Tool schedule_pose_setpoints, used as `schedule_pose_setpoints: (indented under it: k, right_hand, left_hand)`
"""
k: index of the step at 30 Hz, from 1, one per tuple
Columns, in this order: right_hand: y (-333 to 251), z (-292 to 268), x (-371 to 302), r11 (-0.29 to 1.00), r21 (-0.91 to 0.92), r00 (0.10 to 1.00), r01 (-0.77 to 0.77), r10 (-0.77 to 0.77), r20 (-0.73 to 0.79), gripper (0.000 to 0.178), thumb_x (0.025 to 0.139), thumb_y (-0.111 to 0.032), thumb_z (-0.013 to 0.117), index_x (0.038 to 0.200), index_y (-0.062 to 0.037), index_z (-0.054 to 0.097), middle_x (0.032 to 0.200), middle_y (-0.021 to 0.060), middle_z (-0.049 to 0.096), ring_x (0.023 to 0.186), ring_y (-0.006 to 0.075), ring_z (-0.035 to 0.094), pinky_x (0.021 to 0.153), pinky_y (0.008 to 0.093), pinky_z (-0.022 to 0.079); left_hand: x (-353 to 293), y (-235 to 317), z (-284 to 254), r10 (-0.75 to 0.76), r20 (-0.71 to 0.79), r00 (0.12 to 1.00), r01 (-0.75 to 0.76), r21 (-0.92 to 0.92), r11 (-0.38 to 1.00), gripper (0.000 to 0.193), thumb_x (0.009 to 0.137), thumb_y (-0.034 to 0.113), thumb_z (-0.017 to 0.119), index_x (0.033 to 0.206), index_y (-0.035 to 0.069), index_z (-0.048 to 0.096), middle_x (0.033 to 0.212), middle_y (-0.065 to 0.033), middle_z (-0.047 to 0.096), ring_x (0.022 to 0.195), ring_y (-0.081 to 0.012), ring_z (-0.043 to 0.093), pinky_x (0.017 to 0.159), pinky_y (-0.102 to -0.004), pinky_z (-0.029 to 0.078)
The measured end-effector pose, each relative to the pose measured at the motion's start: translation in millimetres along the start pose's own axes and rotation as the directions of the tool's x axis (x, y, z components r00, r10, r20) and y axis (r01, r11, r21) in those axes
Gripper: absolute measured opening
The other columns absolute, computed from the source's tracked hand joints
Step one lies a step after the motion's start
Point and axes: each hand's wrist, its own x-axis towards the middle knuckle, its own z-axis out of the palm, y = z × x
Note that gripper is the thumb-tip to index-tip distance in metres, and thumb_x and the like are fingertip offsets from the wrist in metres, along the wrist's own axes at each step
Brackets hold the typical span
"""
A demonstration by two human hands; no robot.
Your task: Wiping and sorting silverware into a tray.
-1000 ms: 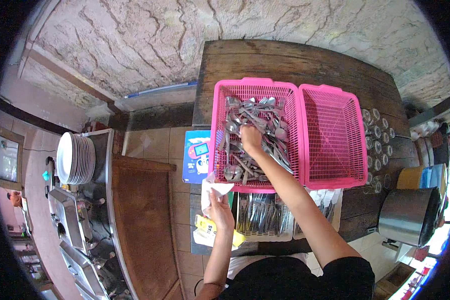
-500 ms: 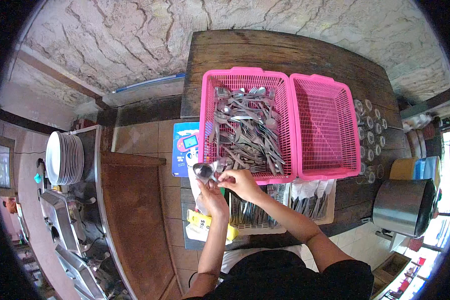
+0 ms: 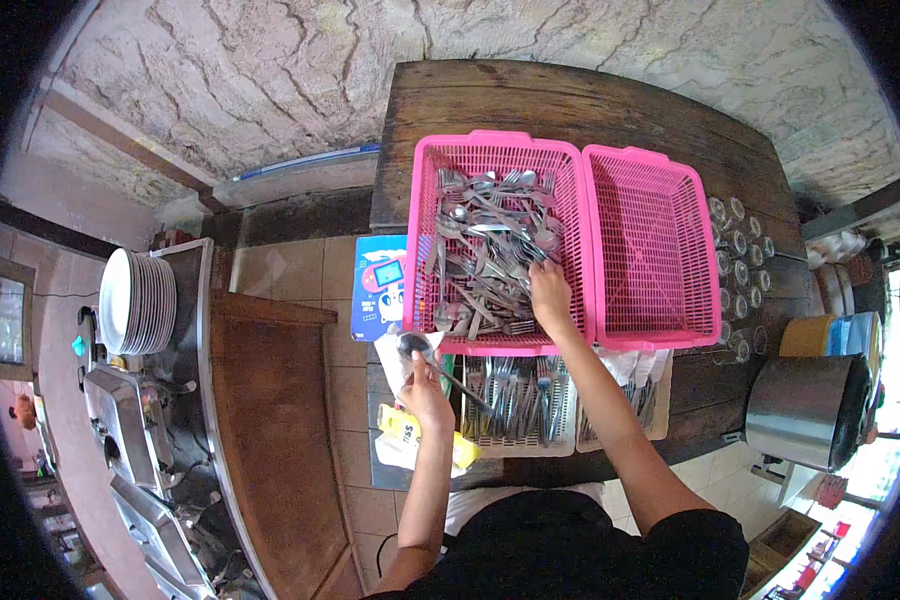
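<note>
My left hand [image 3: 427, 398] is closed around a metal spoon [image 3: 413, 344], its bowl up above the fingers and its handle slanting down to the right. Against that hand is a crumpled white cloth or tissue [image 3: 391, 362]. My right hand [image 3: 549, 294] reaches into the left pink basket [image 3: 498, 143], fingers bunched on the jumbled forks, spoons and knives [image 3: 490, 240]. What the fingertips grip there is hidden. Nearer me, a beige slotted tray [image 3: 570, 440] holds several forks [image 3: 515, 395] laid lengthwise.
A second pink basket [image 3: 655, 250] adjoins on the right. Beyond it stand rows of glasses [image 3: 740, 272] and a large metal pot [image 3: 805, 412]. Left lie a blue box [image 3: 378, 290] and a yellow packet [image 3: 400, 428]. Stacked white plates [image 3: 135, 300] stand on the left counter.
My right hand has left the spoon and moved up and right into the cutlery in the left pink basket. My left hand still holds the spoon, now slightly lower.
</note>
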Motion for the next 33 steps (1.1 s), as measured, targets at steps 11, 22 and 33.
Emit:
schedule_pose_setpoints:
  k: [11,22,33]
  right_hand:
    - [-24,-96,-45,0.850,0.525,0.994,-0.044,0.090,-0.063,0.009,0.066,-0.007,0.061,0.069,-0.0022,0.054,0.072,0.0098,0.057,0.068,0.0235,0.056,0.057,0.0321,0.044]
    - [-51,-104,-163,0.529,0.822,0.958,-0.211,-0.056,0.283,0.013,0.064,0.001,0.063,0.074,0.0011,0.055,0.070,0.0057,0.060,0.064,0.0087,0.054,0.057,0.0224,0.042]
    - [-56,-120,-183,0.766,0.643,0.988,0.009,-0.105,0.111,0.020,0.061,-0.009,0.067,0.072,-0.0026,0.051,0.065,0.0075,0.054,0.069,0.0219,0.054,0.061,0.0311,0.041]
  left_hand:
    - [-25,-7,3,-0.060,0.059,0.996,0.061,-0.012,0.998,0.021,0.081,0.010,0.051,0.062,0.008,0.043,0.057,0.0044,0.038,0.050,-0.0045,0.032,0.068,-0.0242,0.045]
    - [-75,-23,4,-0.169,0.223,0.960,0.194,-0.096,0.976,0.008,0.082,0.011,0.050,0.077,0.005,0.051,0.067,0.0019,0.048,0.055,-0.0054,0.040,0.052,-0.0202,0.035]
    - [-95,-13,-9,-0.010,0.242,0.970,-0.042,0.208,0.977,0.015,0.081,0.013,0.052,0.085,-0.001,0.053,0.073,-0.0025,0.054,0.064,-0.0091,0.052,0.053,-0.0218,0.042]
